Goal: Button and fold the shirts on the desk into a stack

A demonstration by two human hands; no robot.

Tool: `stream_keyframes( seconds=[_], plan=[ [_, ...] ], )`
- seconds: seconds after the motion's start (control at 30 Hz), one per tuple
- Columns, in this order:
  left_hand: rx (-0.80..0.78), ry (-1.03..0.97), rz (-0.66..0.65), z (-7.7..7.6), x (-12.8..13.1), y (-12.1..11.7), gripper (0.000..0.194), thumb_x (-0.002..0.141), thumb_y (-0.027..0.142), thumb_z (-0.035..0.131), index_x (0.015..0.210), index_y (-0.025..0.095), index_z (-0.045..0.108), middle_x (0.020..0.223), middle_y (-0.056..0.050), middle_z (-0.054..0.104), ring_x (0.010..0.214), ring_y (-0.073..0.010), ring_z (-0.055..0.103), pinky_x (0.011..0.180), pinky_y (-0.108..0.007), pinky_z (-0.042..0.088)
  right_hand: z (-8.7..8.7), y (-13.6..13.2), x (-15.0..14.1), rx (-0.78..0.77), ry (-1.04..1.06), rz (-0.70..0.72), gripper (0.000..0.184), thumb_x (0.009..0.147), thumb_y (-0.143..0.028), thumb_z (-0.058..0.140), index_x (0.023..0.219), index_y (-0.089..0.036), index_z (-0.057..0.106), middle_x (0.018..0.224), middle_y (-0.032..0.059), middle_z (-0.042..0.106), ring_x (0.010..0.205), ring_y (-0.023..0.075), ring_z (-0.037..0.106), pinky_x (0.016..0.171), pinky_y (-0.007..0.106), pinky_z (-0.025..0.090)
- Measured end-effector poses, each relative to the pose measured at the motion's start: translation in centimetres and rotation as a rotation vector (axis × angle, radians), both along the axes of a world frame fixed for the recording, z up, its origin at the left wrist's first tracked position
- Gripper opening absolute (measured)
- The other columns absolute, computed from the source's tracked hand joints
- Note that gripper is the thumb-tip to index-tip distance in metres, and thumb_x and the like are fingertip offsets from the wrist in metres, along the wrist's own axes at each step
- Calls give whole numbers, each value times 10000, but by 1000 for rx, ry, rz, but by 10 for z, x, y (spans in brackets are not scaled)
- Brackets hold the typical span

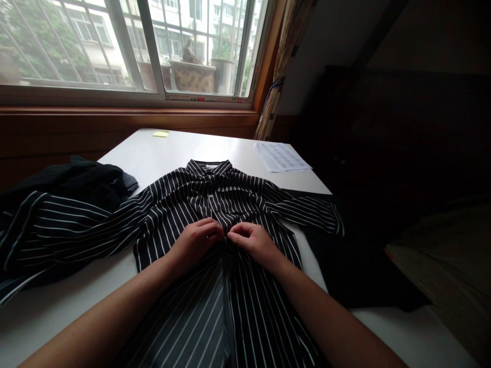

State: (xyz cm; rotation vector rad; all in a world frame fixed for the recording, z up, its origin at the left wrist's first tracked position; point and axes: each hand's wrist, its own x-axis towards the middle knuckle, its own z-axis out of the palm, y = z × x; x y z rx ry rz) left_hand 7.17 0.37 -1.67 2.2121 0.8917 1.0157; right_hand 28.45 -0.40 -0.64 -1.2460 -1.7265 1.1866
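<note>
Black-and-white striped shirt of thin-looking fabric lies front up on the white bench, its collar at the far end. Fingers of the left hand and right hand pinch its front opening. It should handle light, limp, perhaps slippery; small pinches along the opening's edges suit it.

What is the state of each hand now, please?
Left hand: closed, pinching the striped shirt at its front opening.
Right hand: closed, also pinching there.
</note>
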Motion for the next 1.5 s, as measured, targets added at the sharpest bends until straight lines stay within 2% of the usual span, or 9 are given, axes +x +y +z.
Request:
stream_keyframes(
  seconds=[0.97, 1.5],
  plan=[
    [42, 10, -25, 2, -3, 0, 81, 934, 153, 604, 920, 181, 679, 975, -38, 654, 860, -125, 646, 776, -224, 509, 1, 0, -1, -50, 32, -11, 200, 812, -361, 693, 842, -166, 731, 797, 22, 696, 753, 170, 624, 719, 290, 473],
    [59, -25, 39, 0, -5, 3, 77, 916, 121, 605, 885, 179, 645, 946, -29, 653, 828, -127, 631, 748, -243, 513, -3, 3, 1, 1, 45, -49, 164, 845, -339, 678, 869, -182, 719, 785, 9, 692, 729, 158, 625, 701, 285, 483]
  ],
)
